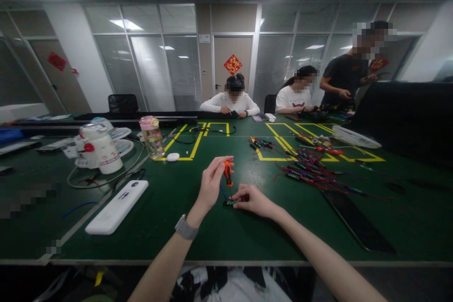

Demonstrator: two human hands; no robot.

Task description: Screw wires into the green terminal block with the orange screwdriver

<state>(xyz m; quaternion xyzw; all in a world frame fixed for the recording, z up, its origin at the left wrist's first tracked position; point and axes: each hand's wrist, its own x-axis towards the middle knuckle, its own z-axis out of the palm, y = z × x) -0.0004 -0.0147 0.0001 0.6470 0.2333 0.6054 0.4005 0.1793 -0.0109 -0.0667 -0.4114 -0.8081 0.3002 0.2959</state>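
1. A small green circuit board (229, 203) is lying on the green table (219, 245), straight ahead of the person and near the table's front edge.
2. The right hand (250, 198) is pinching the board at its right end, thumb and fingertips drawn together and the wrist held low.
3. An orange-and-black screwdriver (228, 173) is standing nearly upright over the board, its thin shaft pointing down; whether the tip is touching is too small to tell.
4. The left hand (213, 179) is gripping the screwdriver's handle near the top between thumb and fingers.
5. A blue wire (222, 190) is curving up beside the screwdriver, just left of the shaft.
6. A watch (186, 228) is circling the left wrist.
7. To the left, a white oblong device (116, 210) is lying flat, while a small white case (173, 156) is resting farther back, near a pink-lidded bottle (152, 139).
8. To the right, a heap of wired boards (311, 170) is spreading across yellow tape (272, 159), and a flat black slab (357, 222) is lying in front of it.
9. Across the table, a person in white (230, 102) is sitting and handling something small.
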